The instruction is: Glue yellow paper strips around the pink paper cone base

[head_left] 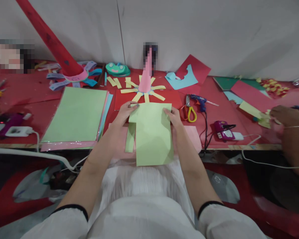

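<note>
A light green paper sheet (pixel 154 136) is held up in front of my body, its lower edge near my lap. My left hand (pixel 125 114) pinches its upper left part, where a narrower piece juts out sideways. My right hand (pixel 173 117) grips the upper right edge between thumb and fingers. Below my left hand a light green paper strip (pixel 130 137) shows; whether it is joined to the sheet I cannot tell. Beneath lies pink paper (pixel 192 137). Just beyond my hands stands a pink paper cone (pixel 146 78) with pale yellow strips spread around its base.
Left are a stack of green sheets (pixel 76 114) and a tall red cone (pixel 52 43). Right lie yellow-handled scissors (pixel 191 113), a blue glue gun (pixel 200 101) with its cord, and a purple power socket (pixel 223 130). Another person's hand (pixel 281 116) works at the far right.
</note>
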Action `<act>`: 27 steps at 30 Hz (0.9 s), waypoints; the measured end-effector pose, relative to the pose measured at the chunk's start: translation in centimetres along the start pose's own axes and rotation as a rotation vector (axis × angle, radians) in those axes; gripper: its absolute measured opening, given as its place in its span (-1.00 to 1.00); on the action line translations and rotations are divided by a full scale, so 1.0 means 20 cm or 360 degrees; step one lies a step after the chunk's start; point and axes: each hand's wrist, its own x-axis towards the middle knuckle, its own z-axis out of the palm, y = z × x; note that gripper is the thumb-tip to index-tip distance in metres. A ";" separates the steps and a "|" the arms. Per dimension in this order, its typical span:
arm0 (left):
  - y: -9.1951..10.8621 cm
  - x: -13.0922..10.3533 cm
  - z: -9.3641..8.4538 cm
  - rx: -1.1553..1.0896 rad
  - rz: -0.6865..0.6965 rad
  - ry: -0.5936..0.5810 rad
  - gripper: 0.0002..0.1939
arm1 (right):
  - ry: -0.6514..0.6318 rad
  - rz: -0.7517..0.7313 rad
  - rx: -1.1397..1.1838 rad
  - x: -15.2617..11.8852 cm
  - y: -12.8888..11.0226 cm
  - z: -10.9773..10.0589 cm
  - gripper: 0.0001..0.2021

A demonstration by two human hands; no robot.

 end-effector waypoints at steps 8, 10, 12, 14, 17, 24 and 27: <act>-0.03 0.02 0.01 0.0380 0.0062 0.0214 -0.82 | 0.0171 -0.0081 -0.0238 0.01 0.01 0.00 -0.61; -0.04 0.03 0.00 0.0501 0.0100 0.0259 -0.84 | 0.0163 -0.0092 -0.0279 0.01 0.01 0.00 -0.62; -0.04 0.04 0.00 0.0570 0.0113 0.0278 -0.82 | 0.0167 -0.0120 -0.0318 0.01 0.02 0.00 -0.62; -0.03 0.03 0.00 0.0632 0.0139 0.0287 -0.79 | 0.0173 -0.0150 -0.0361 0.01 0.02 0.00 -0.63; -0.01 0.02 0.01 0.0742 0.0218 0.0336 -0.75 | 0.0179 -0.0145 -0.0409 0.02 0.03 0.00 -0.63; 0.03 0.00 0.00 0.0440 0.0452 0.0122 -0.82 | 0.0241 -0.0081 -0.0342 0.01 0.01 0.00 -0.62; 0.04 0.00 0.00 0.0383 0.0467 0.0049 -0.77 | 0.0274 -0.0048 -0.0303 0.01 0.00 0.00 -0.63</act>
